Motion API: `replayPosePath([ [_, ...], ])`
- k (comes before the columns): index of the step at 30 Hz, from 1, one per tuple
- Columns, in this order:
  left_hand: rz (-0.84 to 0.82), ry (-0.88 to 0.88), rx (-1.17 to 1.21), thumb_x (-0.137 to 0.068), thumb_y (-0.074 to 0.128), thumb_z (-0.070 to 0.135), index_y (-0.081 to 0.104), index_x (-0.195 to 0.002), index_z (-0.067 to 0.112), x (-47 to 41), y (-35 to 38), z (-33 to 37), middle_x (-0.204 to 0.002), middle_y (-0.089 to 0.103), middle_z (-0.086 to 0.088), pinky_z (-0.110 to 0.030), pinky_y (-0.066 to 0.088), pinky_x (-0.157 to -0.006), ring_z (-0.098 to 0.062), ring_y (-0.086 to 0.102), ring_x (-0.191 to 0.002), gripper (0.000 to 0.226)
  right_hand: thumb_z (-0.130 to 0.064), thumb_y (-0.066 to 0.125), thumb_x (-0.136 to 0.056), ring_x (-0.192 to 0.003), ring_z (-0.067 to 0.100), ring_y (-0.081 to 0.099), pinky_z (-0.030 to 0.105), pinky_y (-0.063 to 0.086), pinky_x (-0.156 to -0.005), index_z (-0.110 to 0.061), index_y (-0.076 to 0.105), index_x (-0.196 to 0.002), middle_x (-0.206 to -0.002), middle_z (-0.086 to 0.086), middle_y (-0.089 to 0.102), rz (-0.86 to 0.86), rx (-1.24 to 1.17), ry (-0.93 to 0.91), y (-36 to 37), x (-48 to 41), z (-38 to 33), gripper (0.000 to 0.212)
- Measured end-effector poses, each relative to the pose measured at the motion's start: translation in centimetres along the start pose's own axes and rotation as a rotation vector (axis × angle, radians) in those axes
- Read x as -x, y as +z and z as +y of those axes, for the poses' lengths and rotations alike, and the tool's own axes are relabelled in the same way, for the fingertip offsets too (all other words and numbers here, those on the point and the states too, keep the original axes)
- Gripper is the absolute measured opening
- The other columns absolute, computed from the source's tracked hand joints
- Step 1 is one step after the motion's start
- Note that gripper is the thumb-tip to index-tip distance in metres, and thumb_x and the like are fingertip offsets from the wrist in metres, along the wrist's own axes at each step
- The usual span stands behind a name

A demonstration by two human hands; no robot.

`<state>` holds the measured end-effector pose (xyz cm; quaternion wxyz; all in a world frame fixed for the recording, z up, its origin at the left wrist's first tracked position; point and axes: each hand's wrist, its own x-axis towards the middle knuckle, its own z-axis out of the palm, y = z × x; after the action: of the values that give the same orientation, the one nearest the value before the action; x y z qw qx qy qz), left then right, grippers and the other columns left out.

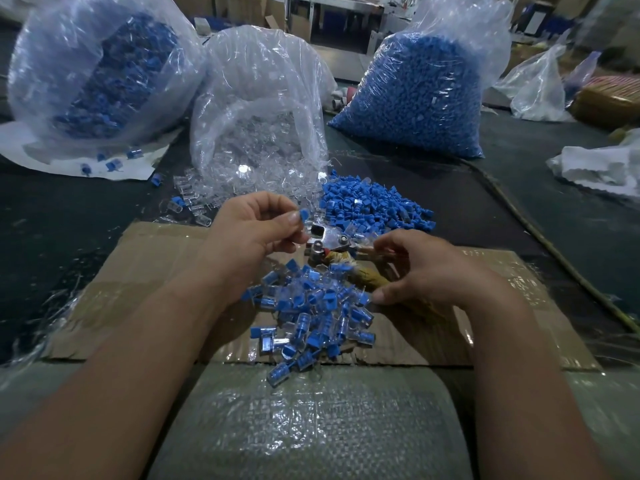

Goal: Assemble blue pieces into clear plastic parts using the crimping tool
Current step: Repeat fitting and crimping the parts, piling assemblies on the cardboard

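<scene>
Light is dim and cool, coming from above my left hand (258, 230) and right hand (426, 268) — shadows beneath them are soft. Glare streaks the clear bag (263, 109) beyond my left hand and the plastic wrap (311, 420) between my forearms. Edges bow and smear — the far room blurs.

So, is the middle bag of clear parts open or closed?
Open: the bag of clear parts lies with its mouth wide, and clear pieces spill out.
</scene>
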<state>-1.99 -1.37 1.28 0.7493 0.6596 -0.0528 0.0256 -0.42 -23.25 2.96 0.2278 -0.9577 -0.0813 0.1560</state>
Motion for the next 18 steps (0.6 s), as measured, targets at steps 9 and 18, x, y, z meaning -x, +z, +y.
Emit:
replayPosePath([
  [9, -0.006, -0.013, 0.005, -0.084, 0.052, -0.005, 0.057, -0.076, 0.008, -0.1, 0.1, -0.2, -0.056, 0.065, 0.004, -0.017, 0.052, -0.054, -0.008, 0.064, -0.057, 0.016, -0.033, 0.077, -0.066, -0.075, 0.003, 0.046, 0.025, 0.037, -0.060, -0.032, 0.059, -0.103, -0.080, -0.020, 0.047, 0.140, 0.095, -0.031, 0.4, 0.0, -0.9, 0.041],
  [18, 0.032, -0.002, 0.034, -0.085, 0.051, -0.004, 0.055, -0.078, 0.007, -0.2, -0.2, -0.2, -0.057, 0.066, 0.005, -0.016, 0.051, -0.052, -0.008, 0.065, -0.059, 0.014, -0.017, 0.062, -0.077, -0.073, 0.012, 0.047, 0.027, 0.034, -0.057, -0.029, 0.050, -0.090, -0.082, -0.008, 0.051, 0.336, 0.188, -0.091, 1.2, -0.3, -1.3, 0.021],
])
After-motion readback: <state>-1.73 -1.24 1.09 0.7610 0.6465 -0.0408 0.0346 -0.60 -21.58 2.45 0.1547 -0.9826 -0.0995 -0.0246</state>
